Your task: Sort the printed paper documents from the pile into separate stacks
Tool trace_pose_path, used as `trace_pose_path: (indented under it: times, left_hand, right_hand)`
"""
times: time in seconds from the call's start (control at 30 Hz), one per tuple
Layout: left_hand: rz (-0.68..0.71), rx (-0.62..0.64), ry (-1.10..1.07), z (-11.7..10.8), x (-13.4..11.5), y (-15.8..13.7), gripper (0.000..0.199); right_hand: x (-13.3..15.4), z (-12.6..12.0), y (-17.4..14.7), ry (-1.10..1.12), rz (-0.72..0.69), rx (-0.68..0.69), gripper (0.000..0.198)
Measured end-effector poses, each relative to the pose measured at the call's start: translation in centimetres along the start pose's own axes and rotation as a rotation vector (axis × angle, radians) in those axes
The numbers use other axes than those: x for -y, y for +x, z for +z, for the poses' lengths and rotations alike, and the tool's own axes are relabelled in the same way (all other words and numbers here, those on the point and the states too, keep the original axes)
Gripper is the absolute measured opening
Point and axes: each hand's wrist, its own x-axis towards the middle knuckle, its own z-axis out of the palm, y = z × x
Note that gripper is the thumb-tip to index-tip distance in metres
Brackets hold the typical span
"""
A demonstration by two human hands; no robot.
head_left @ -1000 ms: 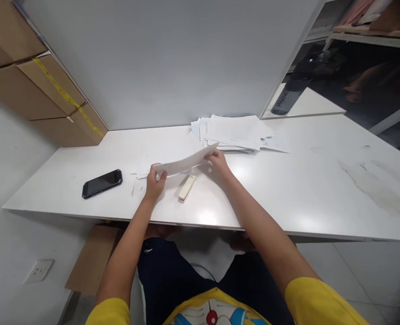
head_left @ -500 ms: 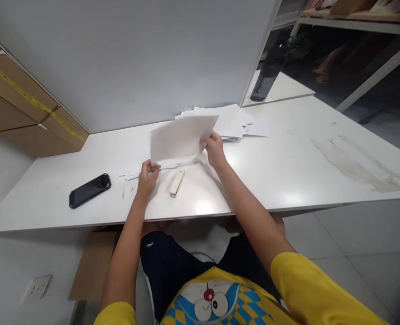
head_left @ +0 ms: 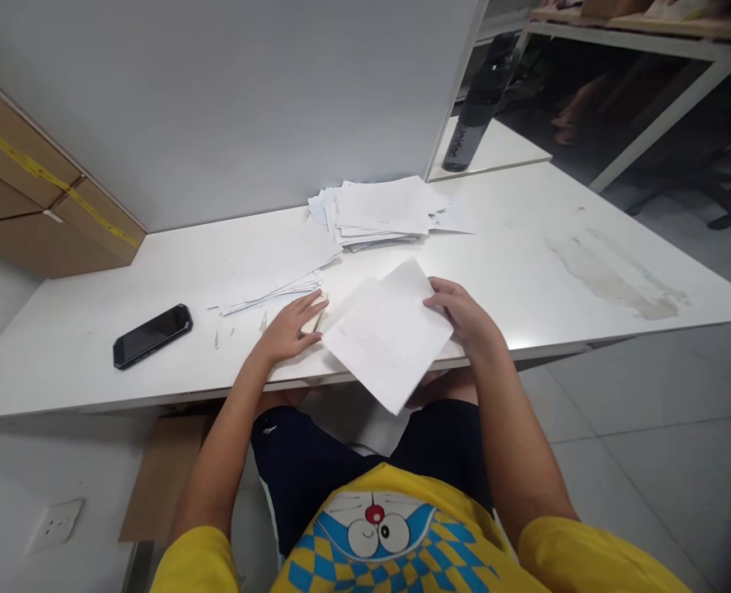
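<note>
The white sheets (head_left: 393,342) had swung down across the bench's (head_left: 173,272) near edge, pinched by the right hand (head_left: 462,315) alone. The freed left hand (head_left: 286,331) had reached the cream stapler (head_left: 315,319), grip unclear, seemingly bringing stapler and paper into play together.

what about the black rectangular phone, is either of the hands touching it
No, the black rectangular phone lies on the glossy white table, apart from both the left hand and the right hand.

Left grip (head_left: 286,331) partly hides stapler (head_left: 313,322); cardboard boxes (head_left: 49,239) cut off at left edge.
</note>
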Motion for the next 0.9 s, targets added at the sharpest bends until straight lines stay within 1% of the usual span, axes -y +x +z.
trace_pose_path:
  times: [0.13,0.27,0.37,0.5,0.63,0.8,0.9]
  left_hand:
    - [-0.067,0.036,0.080,0.2,-0.4,0.0,0.065]
    - [-0.098,0.049,0.123,0.5,-0.3,0.1,0.065]
    - [-0.116,0.036,0.146,0.6,-0.5,0.1,0.069]
    - [-0.167,0.023,0.147,0.5,-0.6,0.2,0.077]
    - [-0.184,-0.001,0.114,0.5,-0.3,0.2,0.078]
    - [-0.167,-0.019,0.072,1.3,0.5,-0.1,0.081]
    - [-0.169,-0.026,0.054,1.7,0.7,-0.4,0.083]
  right_hand:
    - [0.6,1.2,-0.6,-0.030,-0.003,-0.045,0.027]
    - [-0.3,1.7,-0.2,-0.133,-0.023,-0.055,0.026]
    - [-0.7,1.5,0.0,-0.170,-0.036,-0.073,0.024]
    - [-0.4,1.8,-0.1,-0.163,-0.066,-0.105,0.022]
    - [0.0,2.3,-0.3,-0.186,-0.075,-0.114,0.022]
    - [-1.1,1.6,0.1,-0.263,-0.069,-0.088,0.025]
    - [-2.1,1.0,0.7,-0.339,-0.058,-0.111,0.027]
